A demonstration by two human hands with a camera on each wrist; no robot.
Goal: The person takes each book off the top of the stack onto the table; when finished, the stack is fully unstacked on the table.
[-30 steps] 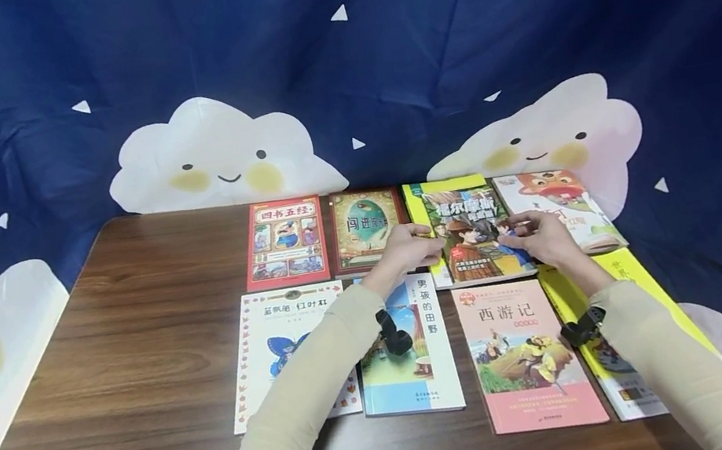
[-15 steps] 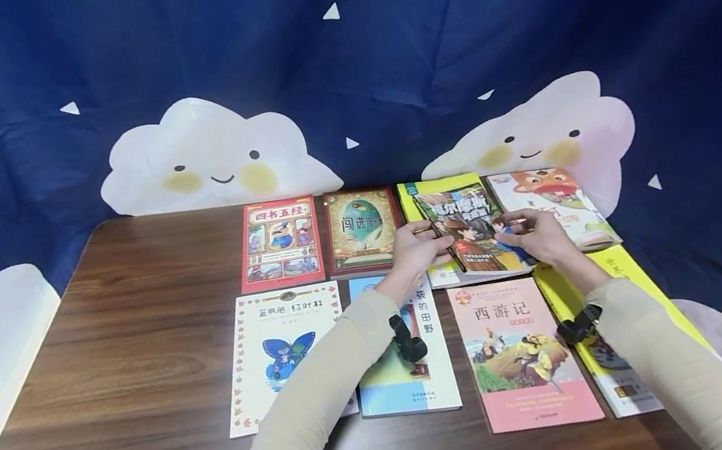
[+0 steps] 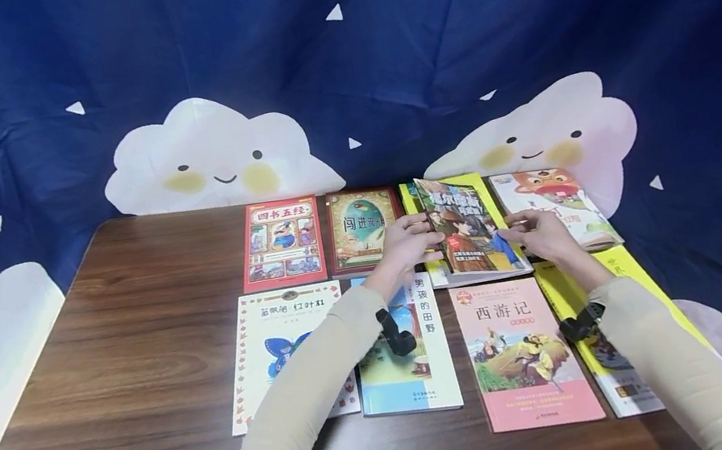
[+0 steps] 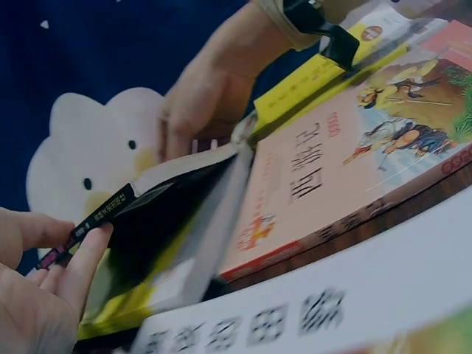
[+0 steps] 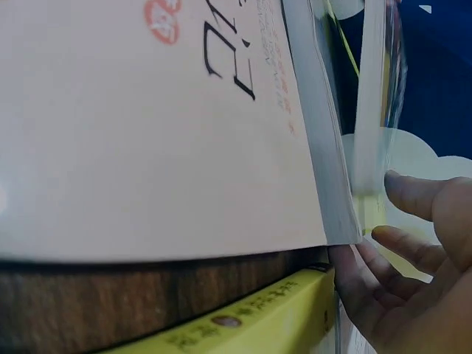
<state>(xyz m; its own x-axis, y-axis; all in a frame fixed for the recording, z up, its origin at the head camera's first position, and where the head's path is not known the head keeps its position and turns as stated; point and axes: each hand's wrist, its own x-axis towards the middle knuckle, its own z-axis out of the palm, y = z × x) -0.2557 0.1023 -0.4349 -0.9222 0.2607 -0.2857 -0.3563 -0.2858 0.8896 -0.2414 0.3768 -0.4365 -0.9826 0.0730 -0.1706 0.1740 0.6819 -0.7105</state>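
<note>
A dark-covered detective book (image 3: 466, 231) lies askew over a yellow-and-white book (image 3: 491, 197), its left side lifted. My left hand (image 3: 405, 247) holds it by the spine, with the thumb on one face and fingers on the other (image 4: 51, 273). At the book's right edge is my right hand (image 3: 544, 232), the thumb and a fingertip close about the edge (image 5: 413, 251). Part of that right-hand contact is hidden. In the left wrist view, the raised spine and shadowed underside of the detective book (image 4: 151, 210) show above the yellow book.
On the wooden table (image 3: 105, 363) lie a red book (image 3: 280, 242), a green-gold book (image 3: 356, 218), a butterfly book (image 3: 271, 328), a blue-white book (image 3: 410, 392), a pink book (image 3: 529, 356), a yellow book (image 3: 634, 378) and a fox-picture book (image 3: 552, 189). A cloud-patterned curtain (image 3: 334, 62) hangs behind.
The detective book lay flatter over the yellow book a second ago. Its left side has since risen and the book has turned; its top has shifted left. Both hands stay at its sides.
</note>
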